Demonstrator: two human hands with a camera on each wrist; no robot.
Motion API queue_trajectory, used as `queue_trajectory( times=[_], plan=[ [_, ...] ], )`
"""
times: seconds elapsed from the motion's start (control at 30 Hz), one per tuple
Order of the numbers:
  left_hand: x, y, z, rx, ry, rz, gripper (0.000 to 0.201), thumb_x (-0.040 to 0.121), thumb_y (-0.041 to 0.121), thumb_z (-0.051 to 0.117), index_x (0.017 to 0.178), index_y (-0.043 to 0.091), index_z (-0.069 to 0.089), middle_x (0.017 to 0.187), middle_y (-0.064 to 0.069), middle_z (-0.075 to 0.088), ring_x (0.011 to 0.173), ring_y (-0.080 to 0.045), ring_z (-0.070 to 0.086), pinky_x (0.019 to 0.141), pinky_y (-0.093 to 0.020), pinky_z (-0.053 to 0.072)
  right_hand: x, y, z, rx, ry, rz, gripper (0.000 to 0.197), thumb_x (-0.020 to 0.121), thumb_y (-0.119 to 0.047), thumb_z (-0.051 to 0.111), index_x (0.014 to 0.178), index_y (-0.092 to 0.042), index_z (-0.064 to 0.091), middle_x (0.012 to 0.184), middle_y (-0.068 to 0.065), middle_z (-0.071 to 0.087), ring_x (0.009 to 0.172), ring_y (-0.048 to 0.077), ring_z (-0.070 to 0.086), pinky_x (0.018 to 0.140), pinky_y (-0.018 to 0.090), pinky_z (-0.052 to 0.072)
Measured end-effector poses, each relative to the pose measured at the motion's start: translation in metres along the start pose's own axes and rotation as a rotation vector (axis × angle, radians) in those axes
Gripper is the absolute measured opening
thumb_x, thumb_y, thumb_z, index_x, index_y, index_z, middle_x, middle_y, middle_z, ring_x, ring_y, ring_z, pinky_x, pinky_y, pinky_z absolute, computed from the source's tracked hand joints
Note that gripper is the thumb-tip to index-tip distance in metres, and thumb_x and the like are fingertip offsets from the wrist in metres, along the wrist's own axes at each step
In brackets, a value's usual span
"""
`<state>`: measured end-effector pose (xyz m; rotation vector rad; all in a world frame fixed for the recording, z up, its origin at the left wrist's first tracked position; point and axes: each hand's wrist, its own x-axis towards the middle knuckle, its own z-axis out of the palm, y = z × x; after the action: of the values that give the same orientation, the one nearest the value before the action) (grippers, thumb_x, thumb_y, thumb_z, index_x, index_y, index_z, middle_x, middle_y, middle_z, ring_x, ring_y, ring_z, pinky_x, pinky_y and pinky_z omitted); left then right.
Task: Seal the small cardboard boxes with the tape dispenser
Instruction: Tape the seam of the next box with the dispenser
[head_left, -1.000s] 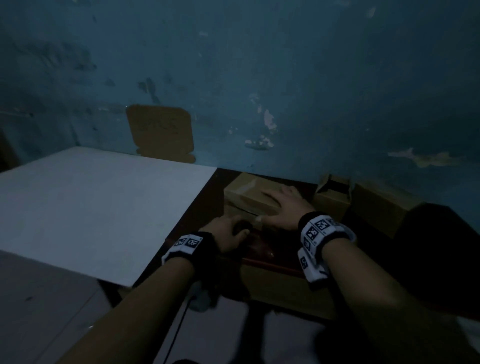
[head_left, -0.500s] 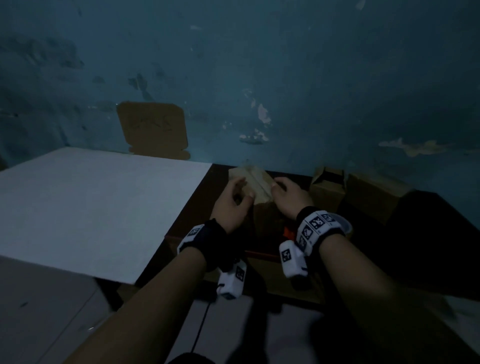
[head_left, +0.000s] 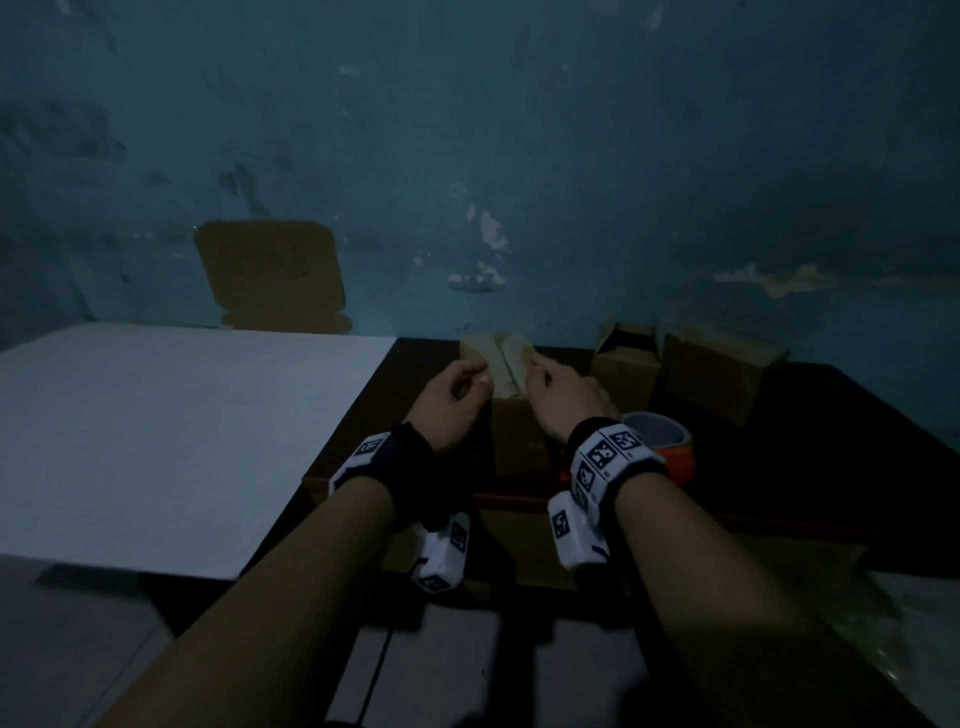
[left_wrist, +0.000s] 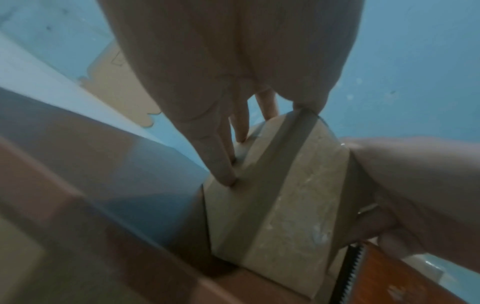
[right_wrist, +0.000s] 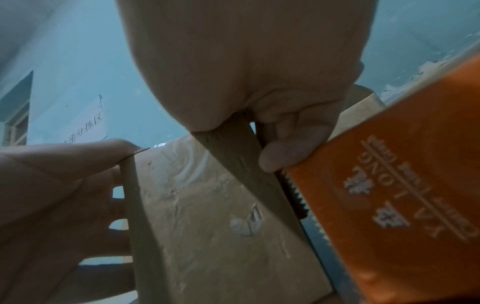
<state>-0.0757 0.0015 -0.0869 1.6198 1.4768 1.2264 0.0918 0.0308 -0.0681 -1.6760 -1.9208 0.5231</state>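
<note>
A small cardboard box (head_left: 511, 415) stands on end on the dark table (head_left: 810, 467), with a tape strip (left_wrist: 270, 185) running over its upper face. My left hand (head_left: 470, 382) pinches its left side, fingers (left_wrist: 223, 164) on the side wall and thumb at the top edge. My right hand (head_left: 540, 371) grips the right side, thumb on the near face and fingers (right_wrist: 283, 156) curled behind. The orange tape dispenser (head_left: 662, 449) lies on the table just right of my right wrist. Its toothed blade (right_wrist: 296, 197) sits close to the box (right_wrist: 207, 216).
Two more cardboard boxes stand at the back right, one open (head_left: 626, 364) and one with its flaps down (head_left: 719, 376). A white table (head_left: 156, 441) adjoins on the left. A flat cardboard sheet (head_left: 270, 278) leans on the blue wall.
The box lay flat under my right palm; it has been stood on end and both hands now hold its sides. My left hand left the dispenser, which now shows at the right.
</note>
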Motion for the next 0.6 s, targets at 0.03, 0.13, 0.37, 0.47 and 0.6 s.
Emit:
queue_trajectory(
  times=[0.03,0.13,0.37,0.47,0.6],
  plan=[
    [-0.001,0.001,0.001,0.016,-0.002,0.009,0.038,0.099,0.035,0.048,0.135,0.022,0.049,0.135,-0.005,0.054,0.118,-0.020,0.054,0.096,-0.031,0.044,0.001,0.001,0.000,-0.003,-0.002,-0.008,0.049,0.098,-0.046,0.024,0.145,-0.044,0.036,0.139,0.012,0.052,0.118,0.038,0.052,0.098,0.039,0.043],
    [0.001,-0.002,0.003,0.069,-0.014,0.042,0.039,0.101,0.035,0.043,0.137,0.022,0.049,0.136,-0.007,0.054,0.122,-0.025,0.053,0.101,-0.037,0.042,0.002,0.002,0.002,-0.015,-0.017,-0.012,0.051,0.097,-0.047,0.021,0.146,-0.043,0.032,0.142,0.012,0.049,0.121,0.037,0.050,0.102,0.043,0.041],
    [0.002,0.003,0.007,0.182,-0.028,0.077,0.039,0.105,0.028,0.033,0.139,0.020,0.049,0.146,-0.008,0.046,0.133,-0.022,0.042,0.106,-0.028,0.033,-0.003,-0.001,0.002,0.023,-0.027,-0.024,0.051,0.099,-0.046,0.019,0.148,-0.040,0.030,0.148,0.010,0.044,0.125,0.037,0.047,0.104,0.045,0.039],
    [0.000,0.003,0.009,0.171,-0.028,0.068,0.040,0.105,0.027,0.030,0.140,0.019,0.047,0.148,-0.009,0.043,0.134,-0.022,0.040,0.103,-0.023,0.031,-0.006,0.000,0.001,0.045,-0.034,-0.015,0.050,0.099,-0.045,0.020,0.148,-0.040,0.030,0.148,0.011,0.043,0.125,0.038,0.047,0.104,0.045,0.039],
    [-0.001,0.005,0.012,0.164,-0.013,0.055,0.040,0.106,0.025,0.027,0.141,0.017,0.046,0.147,-0.009,0.043,0.132,-0.020,0.042,0.098,-0.020,0.030,-0.005,0.000,0.001,0.065,-0.048,-0.017,0.049,0.099,-0.044,0.021,0.148,-0.040,0.031,0.144,0.012,0.047,0.119,0.037,0.051,0.099,0.041,0.043]
  ],
)
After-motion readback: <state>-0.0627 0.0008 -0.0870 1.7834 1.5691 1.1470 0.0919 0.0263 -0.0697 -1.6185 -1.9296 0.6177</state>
